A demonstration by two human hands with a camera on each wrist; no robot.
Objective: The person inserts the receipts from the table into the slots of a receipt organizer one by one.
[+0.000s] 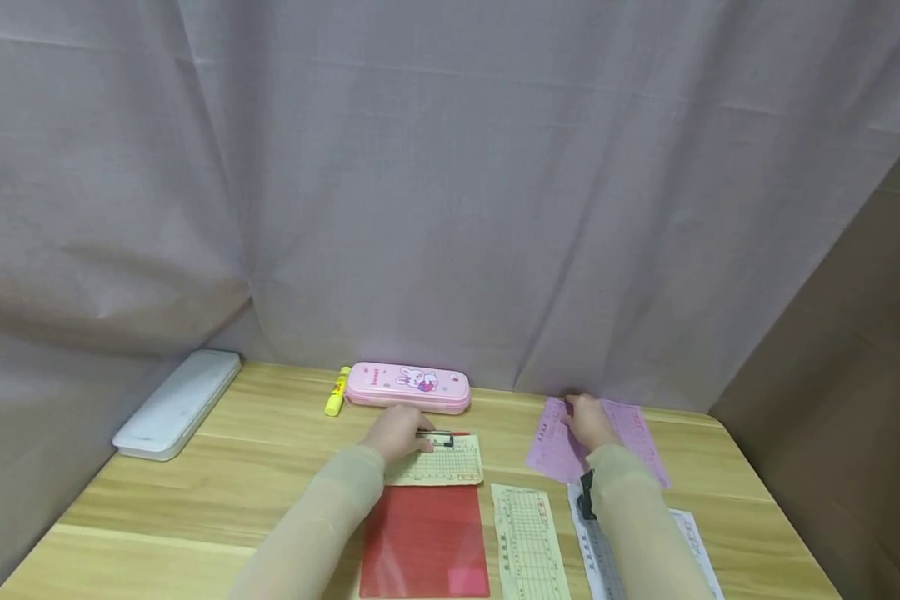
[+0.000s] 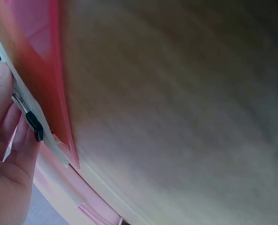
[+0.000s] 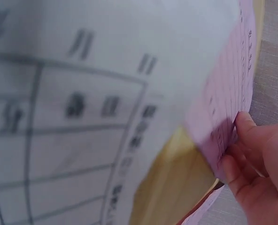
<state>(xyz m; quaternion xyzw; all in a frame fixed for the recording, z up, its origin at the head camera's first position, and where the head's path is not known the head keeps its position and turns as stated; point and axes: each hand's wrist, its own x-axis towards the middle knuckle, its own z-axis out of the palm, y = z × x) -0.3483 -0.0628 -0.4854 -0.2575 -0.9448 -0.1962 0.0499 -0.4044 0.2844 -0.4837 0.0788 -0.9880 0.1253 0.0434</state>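
Observation:
My left hand (image 1: 399, 433) pinches the top edge of a pale yellow printed form (image 1: 450, 465), which lies across the upper end of a red plastic folder (image 1: 423, 542). A clip with black-tipped metal parts (image 2: 34, 125) shows along that edge by the fingers in the left wrist view. To the right, my right hand (image 1: 588, 423) holds a pink printed form (image 1: 551, 450) near its far edge. In the right wrist view, thumb and fingertips close on the edge of the pink sheet (image 3: 219, 103). My right forearm covers part of a white form (image 1: 696, 542).
Another yellow form (image 1: 528, 542) lies right of the folder. A pink rabbit pencil case (image 1: 408, 387) and a yellow glue stick (image 1: 337, 392) stand along the back, near the grey curtain (image 1: 450, 208). At far left is a white case (image 1: 180, 404).

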